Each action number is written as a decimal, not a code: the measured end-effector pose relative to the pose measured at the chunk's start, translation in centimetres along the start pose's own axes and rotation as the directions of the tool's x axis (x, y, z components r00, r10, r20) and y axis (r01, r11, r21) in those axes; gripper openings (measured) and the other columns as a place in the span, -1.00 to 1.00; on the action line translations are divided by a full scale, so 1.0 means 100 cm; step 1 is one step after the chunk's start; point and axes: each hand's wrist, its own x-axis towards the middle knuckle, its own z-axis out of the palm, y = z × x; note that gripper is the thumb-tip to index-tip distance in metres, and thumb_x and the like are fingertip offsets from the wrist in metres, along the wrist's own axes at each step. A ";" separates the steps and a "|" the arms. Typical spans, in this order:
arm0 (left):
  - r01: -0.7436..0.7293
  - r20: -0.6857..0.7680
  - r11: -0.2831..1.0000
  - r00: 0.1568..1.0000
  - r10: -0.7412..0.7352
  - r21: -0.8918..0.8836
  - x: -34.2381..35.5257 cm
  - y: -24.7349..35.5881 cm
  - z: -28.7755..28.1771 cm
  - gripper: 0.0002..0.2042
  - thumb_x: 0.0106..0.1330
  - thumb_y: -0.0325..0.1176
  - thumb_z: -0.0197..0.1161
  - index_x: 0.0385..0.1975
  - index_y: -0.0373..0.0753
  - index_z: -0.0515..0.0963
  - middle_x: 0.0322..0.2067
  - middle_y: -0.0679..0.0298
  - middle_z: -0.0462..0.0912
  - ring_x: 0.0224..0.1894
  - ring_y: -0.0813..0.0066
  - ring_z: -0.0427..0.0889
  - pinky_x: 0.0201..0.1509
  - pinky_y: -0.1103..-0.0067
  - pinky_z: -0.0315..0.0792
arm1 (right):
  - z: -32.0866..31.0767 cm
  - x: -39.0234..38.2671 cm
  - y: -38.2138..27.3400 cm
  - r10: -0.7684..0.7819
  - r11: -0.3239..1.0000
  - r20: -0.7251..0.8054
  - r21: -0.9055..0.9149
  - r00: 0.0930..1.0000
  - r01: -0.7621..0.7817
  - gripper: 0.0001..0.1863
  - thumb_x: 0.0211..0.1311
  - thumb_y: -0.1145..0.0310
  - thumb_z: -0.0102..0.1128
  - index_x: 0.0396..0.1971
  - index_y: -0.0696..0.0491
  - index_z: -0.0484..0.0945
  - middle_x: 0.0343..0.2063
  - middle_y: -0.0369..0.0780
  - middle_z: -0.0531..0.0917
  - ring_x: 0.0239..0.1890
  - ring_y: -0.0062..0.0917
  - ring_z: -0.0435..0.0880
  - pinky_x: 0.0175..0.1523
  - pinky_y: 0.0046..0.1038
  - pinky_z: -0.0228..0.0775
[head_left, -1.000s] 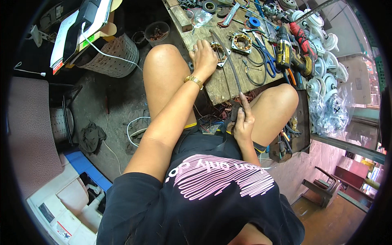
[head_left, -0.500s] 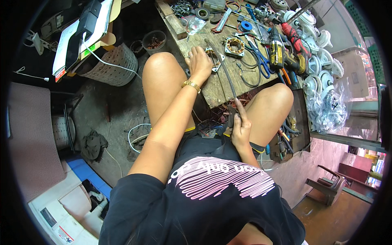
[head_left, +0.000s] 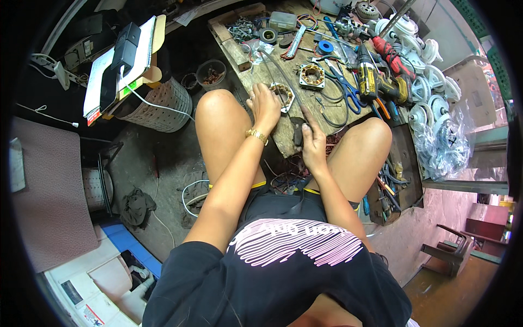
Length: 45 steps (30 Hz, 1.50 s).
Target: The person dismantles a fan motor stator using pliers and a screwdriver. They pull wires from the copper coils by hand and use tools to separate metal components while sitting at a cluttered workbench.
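Note:
My left hand (head_left: 264, 107), with a gold-coloured bracelet at its wrist, is closed on the near left side of a motor stator (head_left: 286, 97) lying on the wooden bench. Its fingers partly cover the stator's metal rim and copper winding. My right hand (head_left: 313, 144) grips the dark handle of a long, thin metal tool (head_left: 286, 75), its index finger stretched along it. The tool's shaft slants forward and left past the stator's right side; whether it touches the stator I cannot tell. Another stator (head_left: 312, 76) with copper windings sits farther right.
Blue-handled scissors (head_left: 354, 97), a yellow-black drill (head_left: 368, 73) and a red power tool (head_left: 389, 52) crowd the bench's right side. White pulley-like wheels (head_left: 422, 87) are heaped beyond. A small bucket (head_left: 211, 74) stands left of the wooden bench (head_left: 284, 136).
My right hand has pushed forward from my lap to the bench edge, and the tool's tip has moved farther past the stator. My left hand stays at the stator; the view has shifted slightly.

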 end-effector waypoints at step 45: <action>-0.090 0.182 0.988 0.977 0.111 -0.122 -0.043 -0.010 -0.048 -0.06 -0.17 -0.18 0.53 0.24 -0.31 0.13 0.08 0.02 0.26 0.16 -0.01 0.25 0.24 0.14 0.16 | -0.073 -0.055 0.008 0.090 0.982 -0.315 0.185 0.945 -0.032 -0.53 0.38 0.15 -0.02 0.03 0.27 0.40 -0.53 -0.13 0.57 -0.57 -0.56 0.53 -0.44 -0.60 0.39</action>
